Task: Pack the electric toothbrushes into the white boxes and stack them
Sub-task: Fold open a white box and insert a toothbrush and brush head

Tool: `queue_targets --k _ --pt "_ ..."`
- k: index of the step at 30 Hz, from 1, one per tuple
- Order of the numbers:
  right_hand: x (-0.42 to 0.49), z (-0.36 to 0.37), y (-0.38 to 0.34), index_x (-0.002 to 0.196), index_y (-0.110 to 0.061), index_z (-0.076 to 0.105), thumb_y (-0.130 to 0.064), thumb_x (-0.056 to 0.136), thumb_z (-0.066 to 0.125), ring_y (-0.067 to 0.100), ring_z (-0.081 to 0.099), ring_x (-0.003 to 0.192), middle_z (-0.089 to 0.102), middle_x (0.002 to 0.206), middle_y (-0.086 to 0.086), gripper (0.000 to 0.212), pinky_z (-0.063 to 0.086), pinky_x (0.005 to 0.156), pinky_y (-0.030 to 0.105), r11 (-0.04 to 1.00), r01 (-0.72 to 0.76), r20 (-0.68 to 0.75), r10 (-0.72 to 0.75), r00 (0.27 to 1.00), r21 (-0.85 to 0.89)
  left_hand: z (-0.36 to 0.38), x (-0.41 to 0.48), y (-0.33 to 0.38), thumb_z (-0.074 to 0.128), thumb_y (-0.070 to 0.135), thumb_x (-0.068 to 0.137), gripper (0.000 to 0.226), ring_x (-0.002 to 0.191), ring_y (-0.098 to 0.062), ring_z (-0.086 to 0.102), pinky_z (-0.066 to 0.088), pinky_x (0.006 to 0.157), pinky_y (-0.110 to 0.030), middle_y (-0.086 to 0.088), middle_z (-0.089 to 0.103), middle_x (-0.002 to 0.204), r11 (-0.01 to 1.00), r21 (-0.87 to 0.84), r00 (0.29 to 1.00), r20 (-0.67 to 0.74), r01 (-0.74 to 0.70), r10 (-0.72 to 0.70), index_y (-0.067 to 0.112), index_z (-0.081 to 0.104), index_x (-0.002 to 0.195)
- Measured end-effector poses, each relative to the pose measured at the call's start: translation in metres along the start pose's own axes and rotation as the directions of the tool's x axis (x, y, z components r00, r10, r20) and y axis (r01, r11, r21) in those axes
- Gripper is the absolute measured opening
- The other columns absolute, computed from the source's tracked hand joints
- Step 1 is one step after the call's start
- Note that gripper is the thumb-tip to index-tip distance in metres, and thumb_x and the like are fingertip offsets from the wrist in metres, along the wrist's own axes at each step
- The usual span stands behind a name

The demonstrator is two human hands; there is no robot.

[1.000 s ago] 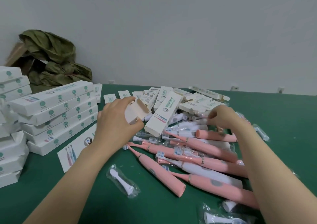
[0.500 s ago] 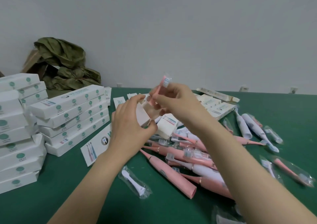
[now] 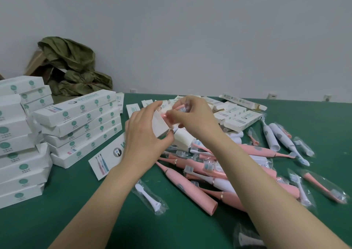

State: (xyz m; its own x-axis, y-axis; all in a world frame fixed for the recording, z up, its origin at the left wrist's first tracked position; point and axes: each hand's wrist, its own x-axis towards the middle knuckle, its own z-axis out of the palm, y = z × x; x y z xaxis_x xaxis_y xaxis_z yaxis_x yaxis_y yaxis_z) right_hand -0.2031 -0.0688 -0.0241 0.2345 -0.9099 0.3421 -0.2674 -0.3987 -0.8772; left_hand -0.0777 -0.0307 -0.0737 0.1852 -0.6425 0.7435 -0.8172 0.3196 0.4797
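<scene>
Green felt-like cloth is covering the table (image 3: pixel 76 220) in the head view. Above its middle the left hand (image 3: pixel 146 134) is curling round a small white box (image 3: pixel 159 125) of matte card, thumb underneath and fingers over the top, with the open end facing right. The right hand (image 3: pixel 194 119) is pinching a pink brush head (image 3: pixel 181 108) in a clear, glossy wrapper between thumb and fingertips. The bristled end is poking up past the fingers and the other end is lying at the box's mouth; whether it is inside cannot be told.

Below the hands, slim, tapered pink toothbrushes (image 3: pixel 190 186) of smooth plastic are lying criss-crossed in a heap. White toothbrushes (image 3: pixel 274 136) are lying just beside them towards the right edge. A bagged white brush head (image 3: pixel 150 197) is lying alone nearer the front edge.

Long, closed white boxes with teal dots are sitting stacked (image 3: pixel 80 123) towards the left edge, with a taller stack (image 3: pixel 17 144) at that edge. A printed box (image 3: pixel 108 157) is lying flat just beside the stack. Unfilled boxes (image 3: pixel 240 119) are lying jumbled along the far edge. A crumpled olive bag (image 3: pixel 72 67) is slumping at the far left corner.
</scene>
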Motion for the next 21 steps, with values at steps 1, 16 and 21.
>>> queue_targets --k 1,16,21 --pt "-0.001 0.002 0.0 0.075 -0.02 0.06 -0.018 0.078 0.073 0.026 0.068 0.081 0.07 0.084 0.01 0.014 0.053 0.076 0.039 1.0 0.005 0.025 -0.005 1.0 -0.014 0.0 0.0 -0.001 0.074 0.019 0.07 0.063 0.106 -0.009 0.04 0.029 0.092 -0.03 0.017 0.046 0.11 1.0 0.008 1.0 0.003 -0.004 0.004 0.019 0.052 0.129" --pt "-0.005 0.01 0.004 0.088 -0.008 0.063 -0.011 0.086 0.063 0.02 0.069 0.067 0.071 0.073 0.006 0.004 0.057 0.071 0.034 0.977 0.023 -0.07 -0.009 0.997 0.21 -0.002 0.0 0.001 0.073 0.016 0.07 0.062 0.109 -0.017 0.046 0.035 0.096 -0.038 0.003 0.058 0.118 1.0 -0.004 1.0 0.007 0.01 -0.01 0.018 0.052 0.128" --pt "-0.008 0.024 0.007 0.099 -0.019 0.074 -0.011 0.093 0.052 0.011 0.049 0.081 0.06 0.085 0.002 0.024 0.033 0.067 0.022 0.912 0.297 0.122 -0.273 0.954 -0.284 -0.003 0.0 -0.001 0.077 0.013 0.067 0.067 0.113 -0.016 0.046 0.033 0.097 -0.035 0.005 0.058 0.121 1.0 -0.019 0.999 0.029 0.019 -0.018 0.017 0.053 0.129"
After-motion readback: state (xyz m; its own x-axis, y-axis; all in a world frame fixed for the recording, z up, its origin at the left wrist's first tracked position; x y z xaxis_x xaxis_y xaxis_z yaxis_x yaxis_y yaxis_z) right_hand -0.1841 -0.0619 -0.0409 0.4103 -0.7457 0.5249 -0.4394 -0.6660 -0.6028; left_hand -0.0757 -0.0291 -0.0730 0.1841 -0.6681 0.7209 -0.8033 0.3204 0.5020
